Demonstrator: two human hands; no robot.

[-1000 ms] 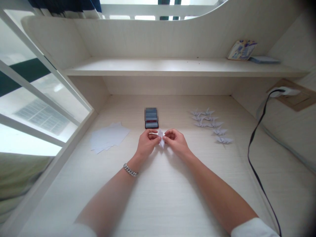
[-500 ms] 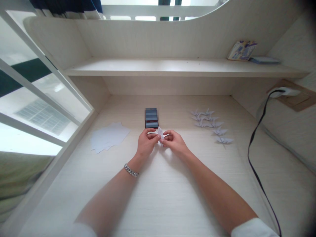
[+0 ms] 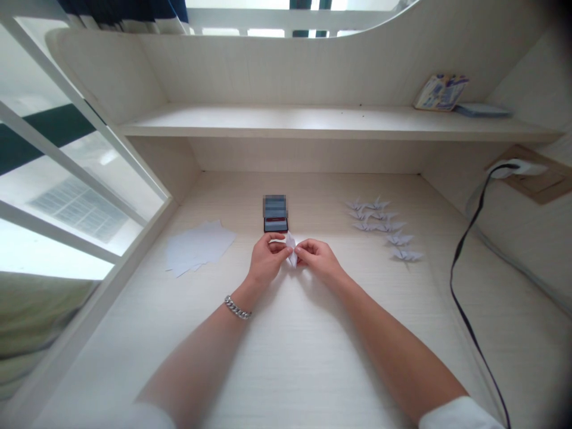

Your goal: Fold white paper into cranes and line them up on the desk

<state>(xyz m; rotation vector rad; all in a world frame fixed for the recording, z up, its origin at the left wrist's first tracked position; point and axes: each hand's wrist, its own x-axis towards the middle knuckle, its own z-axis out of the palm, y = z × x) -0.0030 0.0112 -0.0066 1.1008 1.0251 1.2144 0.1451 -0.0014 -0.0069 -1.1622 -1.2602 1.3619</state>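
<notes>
A small white folded paper figure (image 3: 291,249) is pinched between both my hands just above the pale desk (image 3: 290,357). My left hand (image 3: 265,260), with a chain bracelet on its wrist, grips its left side with closed fingers. My right hand (image 3: 316,258) pinches its right side. A phone (image 3: 275,213) stands just behind the hands. Several finished paper cranes (image 3: 383,225) lie in a row to the right. A loose stack of white paper sheets (image 3: 198,246) lies to the left.
A black cable (image 3: 465,262) runs from a wall plug (image 3: 518,169) down the right side of the desk. A shelf (image 3: 313,122) above holds a leaning booklet (image 3: 440,91) and a flat item. A window frame (image 3: 89,179) borders the left.
The hands have barely moved. The paper point that stuck out to the right half a second ago is now tucked in between the fingers.
</notes>
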